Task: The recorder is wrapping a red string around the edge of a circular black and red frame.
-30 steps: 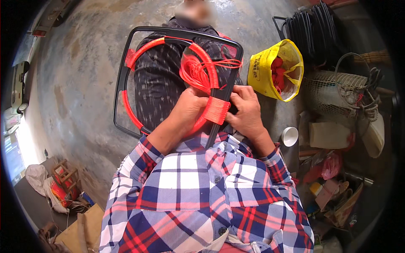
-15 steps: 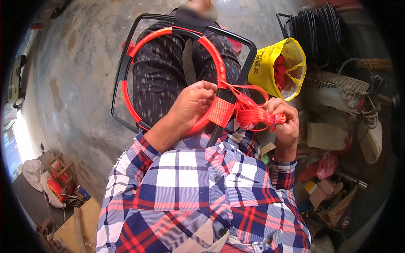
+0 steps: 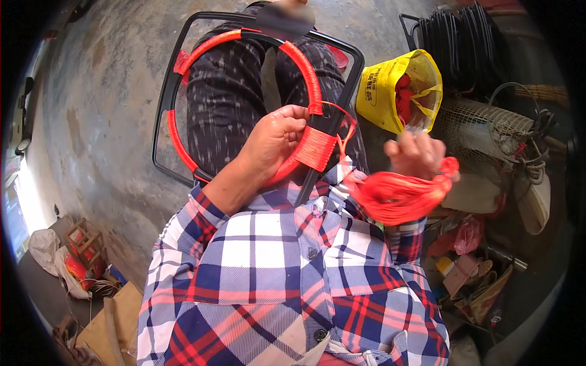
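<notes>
Though blurry, right hand (image 3: 416, 155) apparently round one cord bundle (image 3: 398, 196), left hand (image 3: 276, 140) tight on one ring (image 3: 308, 73).

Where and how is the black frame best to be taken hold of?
The black frame is probably best gripped at its bare lower-left corner, coming from the person's left. The bar there is slim and without cord, and it lies away from the left hand and from the red cord bundle at the right hand.
</notes>
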A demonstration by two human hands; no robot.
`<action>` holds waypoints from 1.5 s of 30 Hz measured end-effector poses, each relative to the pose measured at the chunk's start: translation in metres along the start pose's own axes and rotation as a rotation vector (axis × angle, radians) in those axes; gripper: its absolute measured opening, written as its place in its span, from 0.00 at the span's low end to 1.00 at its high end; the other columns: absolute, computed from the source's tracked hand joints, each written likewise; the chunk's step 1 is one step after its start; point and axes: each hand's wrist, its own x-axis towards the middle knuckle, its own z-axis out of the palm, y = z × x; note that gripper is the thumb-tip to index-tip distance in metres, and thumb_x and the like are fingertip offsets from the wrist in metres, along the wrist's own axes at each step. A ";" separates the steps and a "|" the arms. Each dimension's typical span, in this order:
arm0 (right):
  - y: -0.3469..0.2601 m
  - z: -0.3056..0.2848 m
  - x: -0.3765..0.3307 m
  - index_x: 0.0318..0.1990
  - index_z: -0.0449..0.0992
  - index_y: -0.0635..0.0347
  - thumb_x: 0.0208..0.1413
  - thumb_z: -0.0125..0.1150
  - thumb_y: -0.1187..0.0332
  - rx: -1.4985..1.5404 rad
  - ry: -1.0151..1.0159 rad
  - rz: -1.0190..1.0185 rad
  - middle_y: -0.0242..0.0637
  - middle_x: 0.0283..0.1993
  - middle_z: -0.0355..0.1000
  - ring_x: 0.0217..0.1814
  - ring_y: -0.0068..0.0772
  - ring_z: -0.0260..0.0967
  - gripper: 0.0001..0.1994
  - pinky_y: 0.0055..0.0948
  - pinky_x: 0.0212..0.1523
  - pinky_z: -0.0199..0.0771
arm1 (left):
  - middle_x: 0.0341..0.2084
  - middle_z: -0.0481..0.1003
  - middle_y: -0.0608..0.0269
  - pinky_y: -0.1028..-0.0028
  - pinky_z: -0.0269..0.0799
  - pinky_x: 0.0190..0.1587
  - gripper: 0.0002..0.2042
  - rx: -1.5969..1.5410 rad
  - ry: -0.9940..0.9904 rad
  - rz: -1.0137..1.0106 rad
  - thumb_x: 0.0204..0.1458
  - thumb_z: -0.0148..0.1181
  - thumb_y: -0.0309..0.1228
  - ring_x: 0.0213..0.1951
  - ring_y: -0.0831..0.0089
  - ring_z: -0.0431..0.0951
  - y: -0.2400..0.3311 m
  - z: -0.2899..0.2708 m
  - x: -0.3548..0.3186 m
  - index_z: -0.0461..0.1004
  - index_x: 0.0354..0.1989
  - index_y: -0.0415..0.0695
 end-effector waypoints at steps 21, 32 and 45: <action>0.011 0.030 -0.004 0.36 0.67 0.60 0.52 0.59 0.79 -0.733 0.573 0.450 0.28 0.23 0.63 0.17 0.17 0.60 0.07 0.19 0.18 0.61 | 0.31 0.75 0.67 0.81 0.72 0.40 0.08 0.324 -0.061 0.097 0.51 0.62 0.21 0.34 0.82 0.75 0.000 0.010 -0.009 0.69 0.37 0.40; -0.010 0.055 -0.011 0.34 0.65 0.60 0.45 0.52 0.79 -0.586 0.626 0.353 0.29 0.21 0.61 0.15 0.16 0.52 0.08 0.18 0.15 0.51 | 0.31 0.74 0.63 0.80 0.75 0.41 0.07 0.236 -0.019 0.062 0.51 0.59 0.16 0.34 0.77 0.76 -0.003 0.001 -0.001 0.69 0.37 0.37; -0.259 -0.080 -0.150 0.29 0.65 0.56 0.59 0.56 0.63 -0.631 1.241 -0.621 0.30 0.27 0.62 0.31 0.31 0.61 0.11 0.32 0.40 0.65 | 0.40 0.74 0.60 0.73 0.74 0.50 0.11 0.106 -0.146 0.002 0.53 0.55 0.19 0.41 0.74 0.77 0.002 0.000 0.001 0.69 0.45 0.37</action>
